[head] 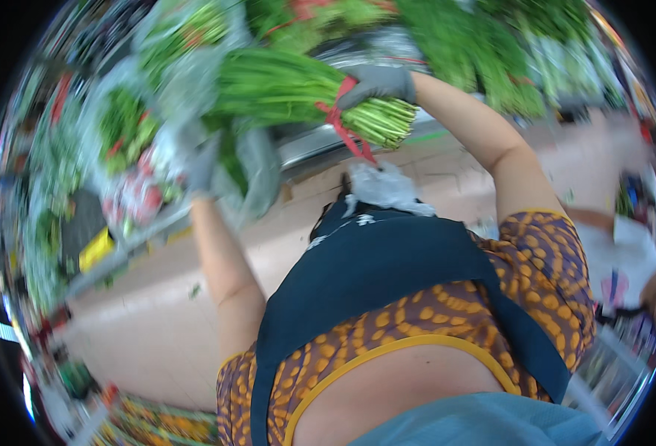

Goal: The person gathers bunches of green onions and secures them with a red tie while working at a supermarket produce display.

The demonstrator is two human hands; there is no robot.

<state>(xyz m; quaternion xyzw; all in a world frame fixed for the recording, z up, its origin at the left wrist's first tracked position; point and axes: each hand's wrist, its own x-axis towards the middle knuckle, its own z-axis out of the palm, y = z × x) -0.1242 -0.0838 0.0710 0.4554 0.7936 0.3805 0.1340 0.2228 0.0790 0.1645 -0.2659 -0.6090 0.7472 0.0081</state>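
Observation:
In a grey work glove, my right hand [378, 86] grips a bunch of long green leafy stalks [283, 89] close to its cut ends. A red tie [336, 114] goes round the stalks beside my fingers, its loose ends hanging. The bunch lies nearly level, leaf tips to the left at a clear plastic bag [261, 167]. My left hand [202, 161], also gloved in grey, is blurred and holds that bag at its left side; its fingers are largely hidden. Dark green leaves [230, 161] show against the bag. Whether the bunch's tips are inside the bag, I cannot tell.
Bagged red-and-white vegetables [136, 200] and bagged greens [124, 128] lie left on a display with a metal edge [300, 153]. More leafy greens [462, 56] are at the back right. A yellow item [97, 249] sits near the display's edge. Another person [618, 251] is at right.

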